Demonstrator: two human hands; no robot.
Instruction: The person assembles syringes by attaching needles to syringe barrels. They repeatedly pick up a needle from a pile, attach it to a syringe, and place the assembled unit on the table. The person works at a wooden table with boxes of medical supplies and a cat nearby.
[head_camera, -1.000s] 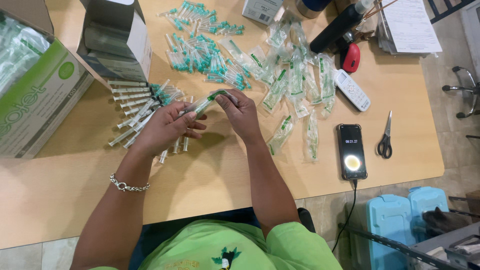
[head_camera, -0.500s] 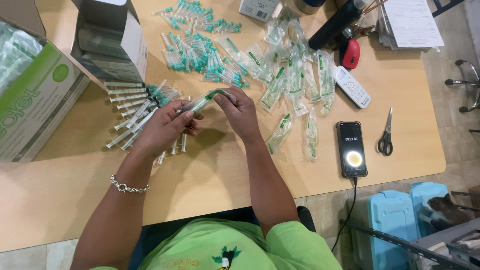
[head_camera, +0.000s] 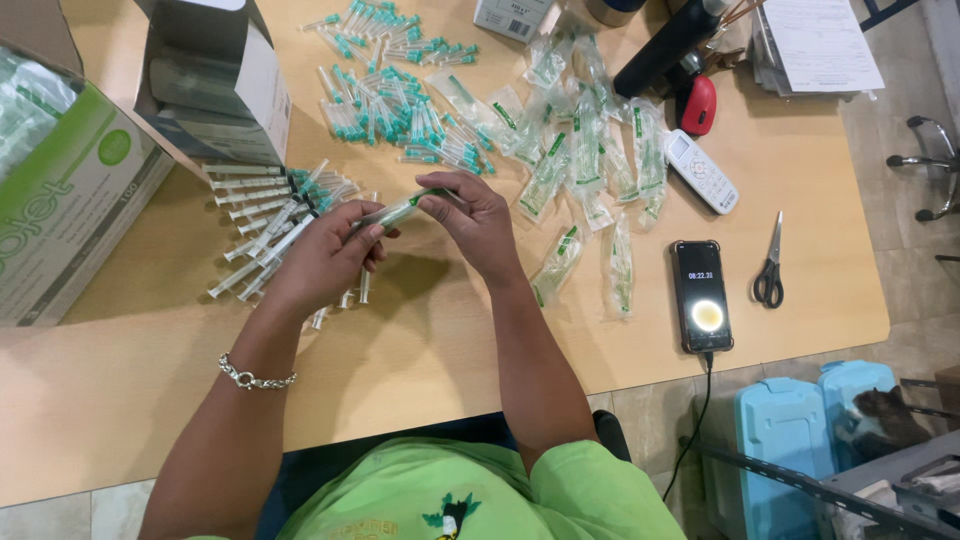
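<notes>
The wrapped syringe (head_camera: 400, 210) sits above the wooden table (head_camera: 420, 350), held between both hands, its long axis running low-left to upper-right, green-tipped end up toward the right. The left hand (head_camera: 320, 262) has its fingers pinched together on the lower left end, while the right hand (head_camera: 475, 222) clamps thumb and fingertips on the upper right end, so each hand owns one end. Just left lies the fan of bare syringes (head_camera: 265, 235); the emptied wrappers (head_camera: 590, 190) sit beyond the right hand.

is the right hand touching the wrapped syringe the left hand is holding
Touching. The head view shows the right hand pinching one end of the wrapped syringe, while the left hand grips the other end.
</notes>
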